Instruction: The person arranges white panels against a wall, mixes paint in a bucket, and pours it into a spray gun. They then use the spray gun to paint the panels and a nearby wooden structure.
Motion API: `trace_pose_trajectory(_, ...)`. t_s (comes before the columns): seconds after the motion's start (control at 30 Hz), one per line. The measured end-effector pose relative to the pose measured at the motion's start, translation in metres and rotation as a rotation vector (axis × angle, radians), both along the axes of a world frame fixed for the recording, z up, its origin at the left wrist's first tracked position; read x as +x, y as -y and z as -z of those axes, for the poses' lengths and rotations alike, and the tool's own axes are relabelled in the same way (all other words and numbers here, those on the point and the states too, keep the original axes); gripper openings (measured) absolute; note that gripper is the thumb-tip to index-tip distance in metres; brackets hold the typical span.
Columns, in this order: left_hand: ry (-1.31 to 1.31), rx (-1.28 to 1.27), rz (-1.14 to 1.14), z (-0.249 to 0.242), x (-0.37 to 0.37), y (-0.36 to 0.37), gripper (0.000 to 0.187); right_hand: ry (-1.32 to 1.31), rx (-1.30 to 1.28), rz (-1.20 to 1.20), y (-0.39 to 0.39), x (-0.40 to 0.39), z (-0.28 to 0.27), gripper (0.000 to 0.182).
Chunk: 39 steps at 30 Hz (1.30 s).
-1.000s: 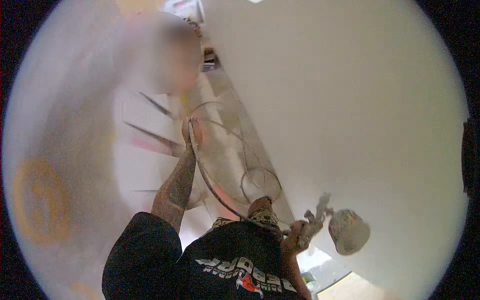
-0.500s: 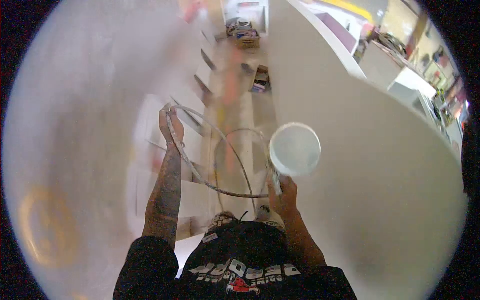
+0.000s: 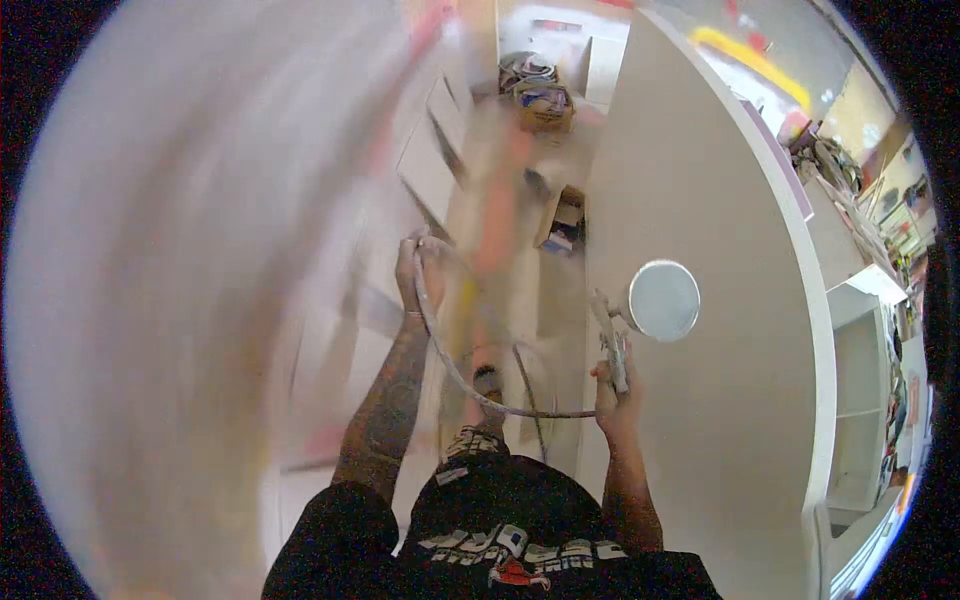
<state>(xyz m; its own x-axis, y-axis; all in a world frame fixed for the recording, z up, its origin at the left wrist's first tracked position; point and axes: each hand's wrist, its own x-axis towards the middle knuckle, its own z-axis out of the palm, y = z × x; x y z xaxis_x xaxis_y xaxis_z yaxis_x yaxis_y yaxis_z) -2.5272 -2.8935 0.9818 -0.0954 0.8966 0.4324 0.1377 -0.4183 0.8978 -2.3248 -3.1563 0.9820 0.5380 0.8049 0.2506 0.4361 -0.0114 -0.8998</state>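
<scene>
My right hand is wrapped round the handle of a paint-spotted spray gun. A round cup with a pale top is fixed to the gun and overlaps the large pale panel on the right. In my left hand, fingers closed, is a loop of the grey air hose. The hose sags between the two hands in front of my body, and more of it hangs down towards the floor.
White panels stand along the left, partly lost in blur. Further up the narrow aisle are an open cardboard box and a filled basket on the floor. Beyond the right panel's edge is a white shelf unit.
Both hands, the gun and the hose have shifted right in view. The cup looks smaller and further from my right hand. One foot now shows ahead of me, and more of the right panel's edge shows.
</scene>
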Motion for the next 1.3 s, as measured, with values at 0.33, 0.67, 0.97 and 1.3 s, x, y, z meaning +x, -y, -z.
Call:
trace_pose_trajectory(0.33, 0.166, 0.132, 0.159, -0.106, 0.103, -0.204, 0.029, -0.084, 0.1, 0.129, -0.149, 0.045, -0.055, 0.036)
trace_pose_trajectory(0.67, 0.176, 0.093, 0.099, -0.112, 0.197, -0.406, 0.032, -0.87, 0.476, 0.242, -0.335, 0.146, 0.019, 0.015)
trace_pose_trajectory(0.97, -0.457, 0.473, -0.033, -0.09, 0.244, -0.653, 0.037, -0.466, -0.046, 0.098, -0.539, 0.25, -0.046, 0.046)
trace_pose_trajectory(1.3, 0.273, 0.212, 0.018, -0.224, 0.375, -0.79, 0.039, -0.521, 0.089, 0.119, -0.736, 0.344, -0.026, 0.046)
